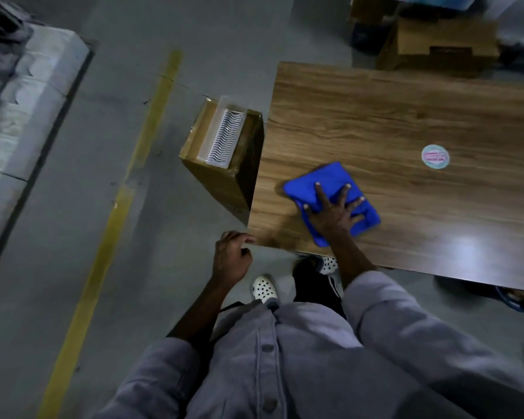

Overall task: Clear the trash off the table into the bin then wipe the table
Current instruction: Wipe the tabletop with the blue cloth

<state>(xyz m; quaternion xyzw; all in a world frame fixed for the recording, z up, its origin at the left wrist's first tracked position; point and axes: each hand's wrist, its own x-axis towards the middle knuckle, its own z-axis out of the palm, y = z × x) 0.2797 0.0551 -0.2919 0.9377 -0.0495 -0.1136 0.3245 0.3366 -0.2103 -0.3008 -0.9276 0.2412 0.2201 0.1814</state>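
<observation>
On the wooden surface (406, 110), near its near-left corner, a blue cloth (324, 176) lies crumpled and flat under the right hand (333, 211). This hand is fully open, with the fingers spread wide and the palm pressing down on the cloth; it grips nothing. The cloth shows on all sides of the hand, more of it toward the far side. The left hand (232, 258) is just at the near-left corner of the surface, its fingers loosely curled and holding nothing; I cannot tell if the fingertips touch the edge. Against the left edge of the surface stands an open cardboard box (218, 176), which seems to serve as the bin, with a white plastic tray (224, 134) inside. I judge that the clearing step is almost done and the wiping step is in hand. One small round disc (435, 156), white and pink, lies toward the right of the surface, well apart from the cloth; whether it is a sticker or a loose lid I cannot tell. Most of the surface, to my judgement, is not yet wiped.
</observation>
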